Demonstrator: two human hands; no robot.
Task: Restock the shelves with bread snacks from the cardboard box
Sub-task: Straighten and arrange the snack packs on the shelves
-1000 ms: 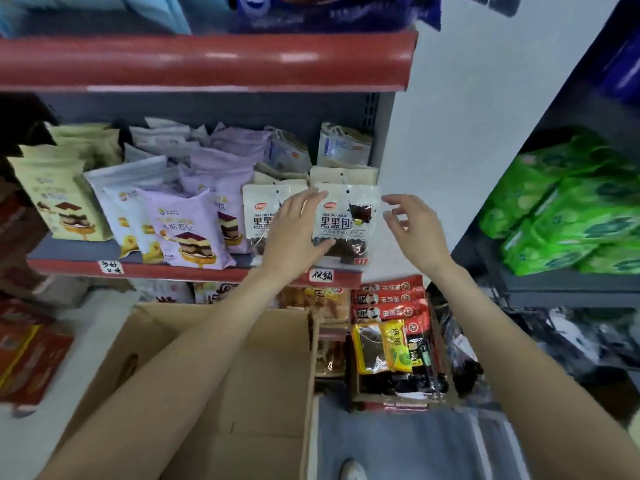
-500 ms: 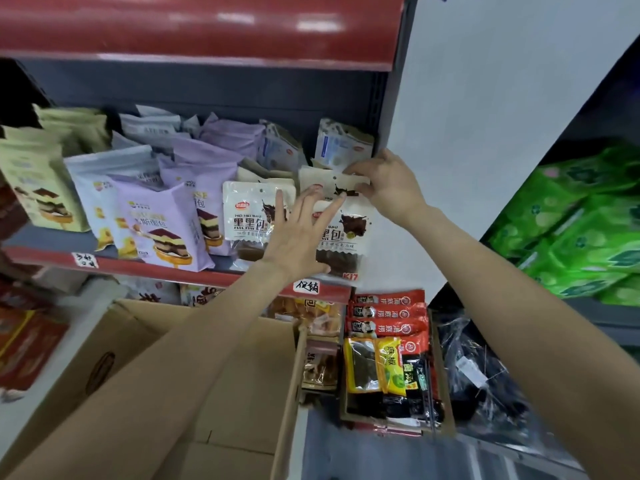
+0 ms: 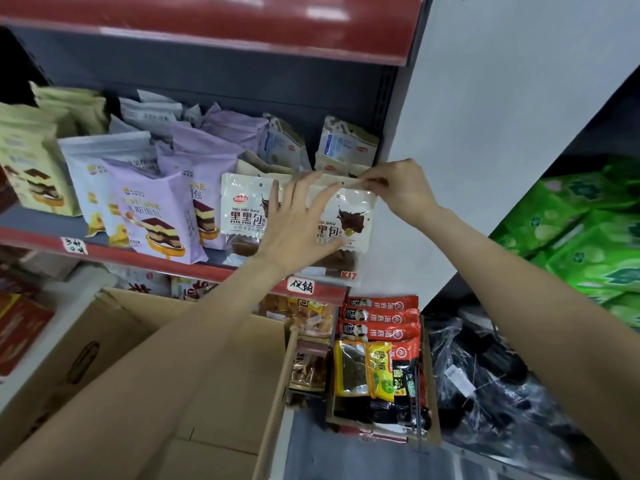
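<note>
White bread packet (image 3: pixel 349 220) with black lettering and dark bread picture, upright at shelf (image 3: pixel 145 256) front, left hand (image 3: pixel 298 226) fingers spread flat against its face, right hand (image 3: pixel 398 188) fingertips pinching its top edge

A white bread snack packet (image 3: pixel 349 226) on the red-edged shelf (image 3: pixel 114 252) is pressed by the left hand (image 3: pixel 294 226); its top edge is pinched by the right hand (image 3: pixel 398 188).

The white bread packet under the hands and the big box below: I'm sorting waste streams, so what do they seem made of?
White bread packet: likely glossy plastic film; it shows sheen, a crimped top seal and a clear lower window. Cardboard box: matte brown corrugated cardboard, judging by its dull surface and thick flap edge.
</note>
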